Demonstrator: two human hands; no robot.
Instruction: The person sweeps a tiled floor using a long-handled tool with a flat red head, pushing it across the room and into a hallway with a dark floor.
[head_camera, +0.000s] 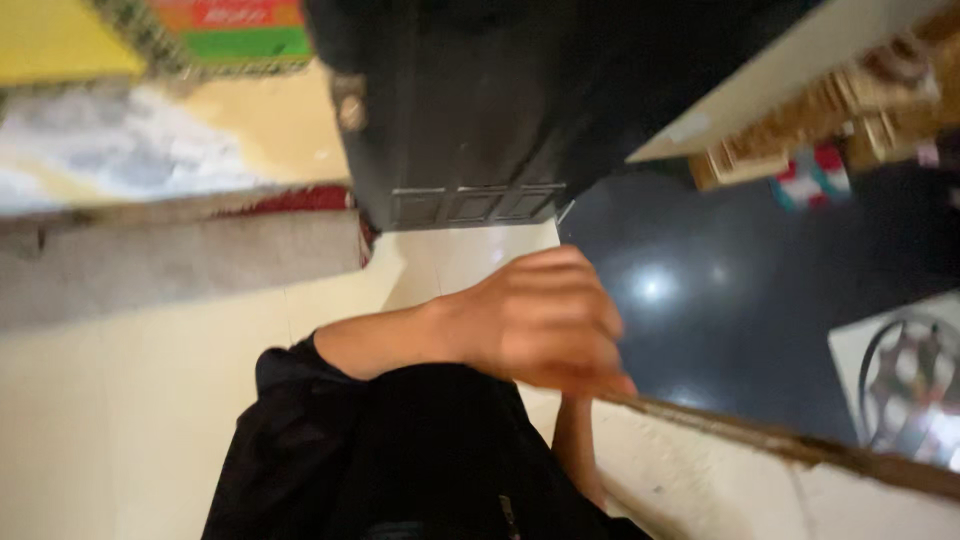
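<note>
One hand: the left hand (540, 320), blurred, fingers curled over the ledge (800, 445); how tight the grip is, I cannot tell.
Other hand: out of sight.
Ledge: pale, brown-topped, running toward 4 o'clock.
Sleeve (400, 450): black, at 7 o'clock.
Door (470, 110): dark, at 12 o'clock.
Floor (730, 290): dark, glossy, at 2 o'clock.

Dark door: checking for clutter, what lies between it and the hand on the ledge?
Between hand and dark door, bare cream floor, head view.

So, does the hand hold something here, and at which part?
It cannot be told for sure. One hand, blurred, rests on the top edge of a cream wall ledge, fingers curled over its brown rim. No loose object shows in it. Which hand it is stays unclear.
</note>
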